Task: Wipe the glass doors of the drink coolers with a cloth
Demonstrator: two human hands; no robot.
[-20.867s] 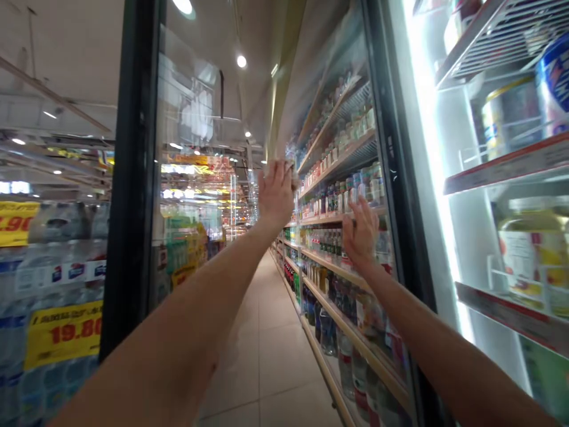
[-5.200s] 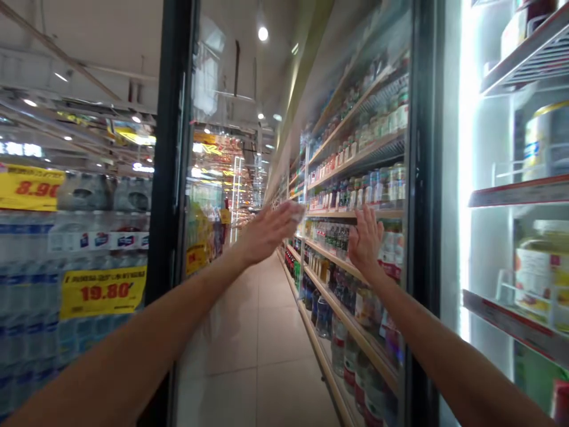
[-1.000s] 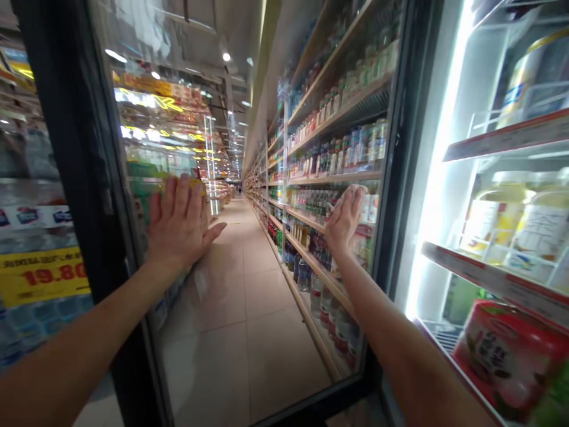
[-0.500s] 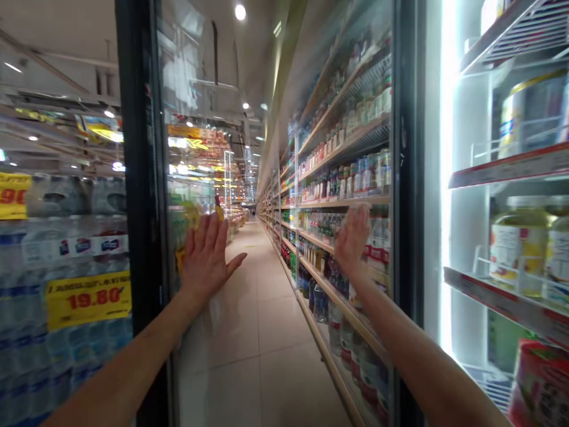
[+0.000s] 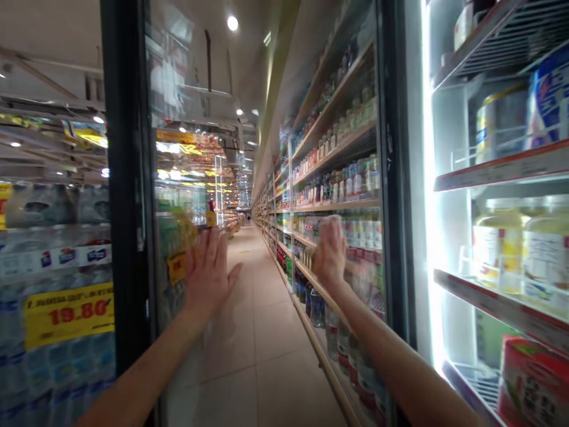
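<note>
A tall glass cooler door [image 5: 275,332] in a black frame stands swung open in front of me, with the store aisle showing through it. My left hand [image 5: 208,267] is open, fingers spread, its palm laid against the left part of the glass. Over on the right part of the pane, my right hand [image 5: 331,261] has its fingers together, pressing a small white cloth [image 5: 331,222] to the glass. The cloth is mostly hidden by the fingers and blurred.
To the right, the lit cooler shelves [image 5: 498,169] hold bottles [image 5: 498,246], cans and a red package [image 5: 533,379]. Stacked packs of water bottles [image 5: 66,362] with a yellow price sign [image 5: 69,314] stand left of the door. Behind the glass runs a tiled aisle beside bottle shelves.
My right hand has moved left and slightly down across the glass with the cloth. The left hand stays flat on the pane, slightly lower in view. The view has shifted a little rightward.
</note>
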